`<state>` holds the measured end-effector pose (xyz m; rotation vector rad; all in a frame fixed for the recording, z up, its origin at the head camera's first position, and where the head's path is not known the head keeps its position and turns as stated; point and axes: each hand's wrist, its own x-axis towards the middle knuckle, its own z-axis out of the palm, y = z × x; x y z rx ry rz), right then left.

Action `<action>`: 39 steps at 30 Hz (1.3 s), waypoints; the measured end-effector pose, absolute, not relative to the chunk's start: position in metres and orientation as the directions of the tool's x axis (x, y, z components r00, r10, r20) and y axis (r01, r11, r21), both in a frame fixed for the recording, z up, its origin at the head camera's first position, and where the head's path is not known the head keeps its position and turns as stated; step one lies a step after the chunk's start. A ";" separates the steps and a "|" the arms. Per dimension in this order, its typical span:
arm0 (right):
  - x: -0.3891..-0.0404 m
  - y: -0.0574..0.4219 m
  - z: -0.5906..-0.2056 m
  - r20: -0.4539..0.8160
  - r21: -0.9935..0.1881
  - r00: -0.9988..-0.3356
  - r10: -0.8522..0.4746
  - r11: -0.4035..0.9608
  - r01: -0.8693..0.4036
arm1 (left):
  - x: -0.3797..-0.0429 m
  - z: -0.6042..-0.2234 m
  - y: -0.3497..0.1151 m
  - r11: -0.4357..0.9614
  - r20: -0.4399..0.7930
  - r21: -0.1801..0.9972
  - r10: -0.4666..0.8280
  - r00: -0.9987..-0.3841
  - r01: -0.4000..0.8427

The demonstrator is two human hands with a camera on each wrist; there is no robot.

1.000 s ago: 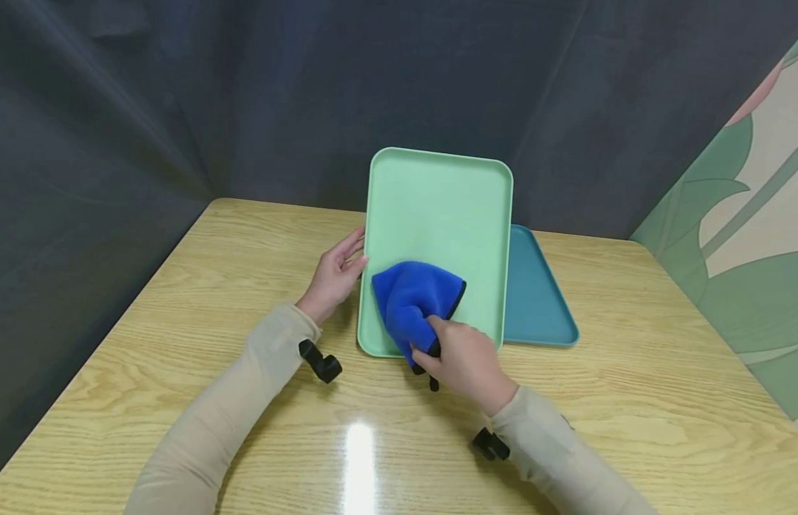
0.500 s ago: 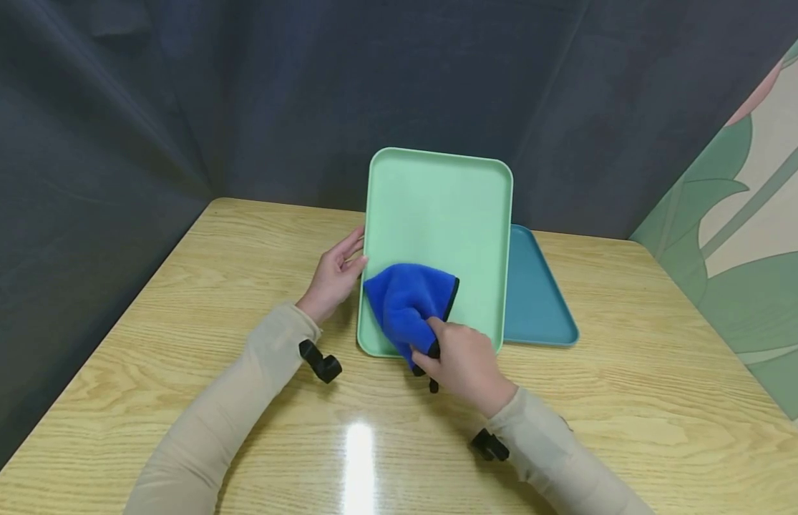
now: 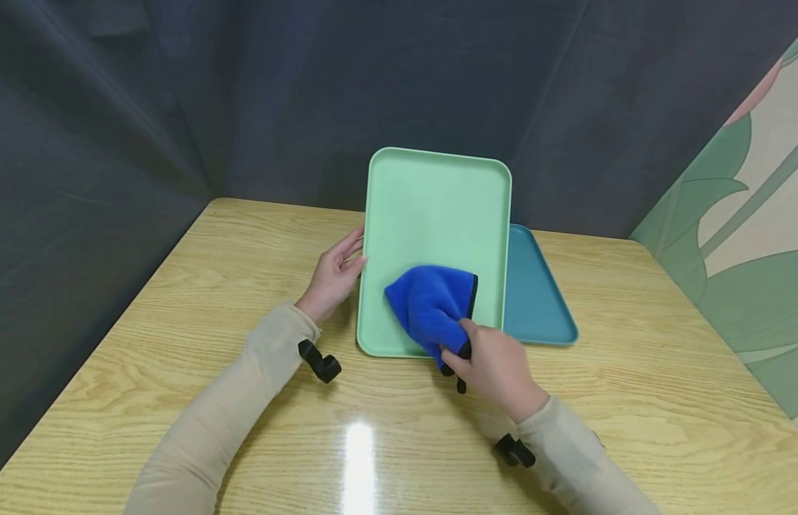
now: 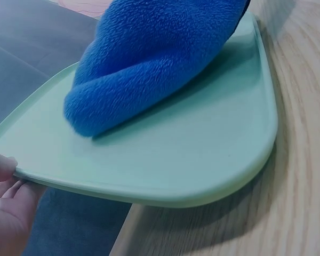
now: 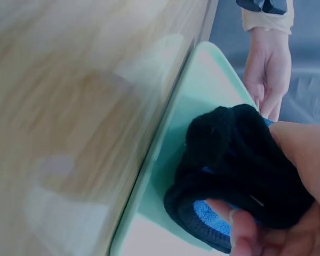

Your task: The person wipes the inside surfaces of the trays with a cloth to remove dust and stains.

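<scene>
A light green tray [image 3: 437,207] is propped up at a slant, its lower edge on the table. My left hand [image 3: 333,282] holds its left rim, thumb at the front and fingers partly hidden behind; the left wrist view shows that thumb over the rim. A plush blue cloth [image 3: 427,304] with black edging is bunched in my right hand [image 3: 498,365] and lies against the lower part of the tray. In the right wrist view the black edging [image 5: 229,154] folds between thumb and fingers of the right hand [image 5: 314,165].
A dark blue tray [image 3: 534,297] lies on the wooden table [image 3: 257,272], partly hidden behind the green one. Dark curtains [image 3: 373,86] hang behind and to the left. A leaf-patterned wall [image 3: 753,236] stands on the right.
The right hand and the cloth first shifted slightly left, then moved right across the lower part of the green tray. The left hand and the tray stay almost still.
</scene>
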<state>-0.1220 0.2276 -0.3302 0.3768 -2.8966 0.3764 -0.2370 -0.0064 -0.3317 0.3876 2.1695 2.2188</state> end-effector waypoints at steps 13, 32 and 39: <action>-0.117 0.256 -0.327 0.178 -0.284 -0.973 -0.148 0.939 -0.195 | -0.238 -0.332 -0.008 -0.032 0.162 0.987 0.188 -0.969 0.159; -0.124 0.230 -0.329 0.202 -0.245 -0.942 -0.266 0.918 -0.312 | -0.240 -0.334 -0.008 -0.037 0.161 0.987 0.183 -0.970 0.157; -0.127 0.214 -0.326 0.203 -0.204 -0.927 -0.316 0.912 -0.356 | -0.239 -0.333 -0.007 -0.040 0.166 0.986 0.179 -0.970 0.162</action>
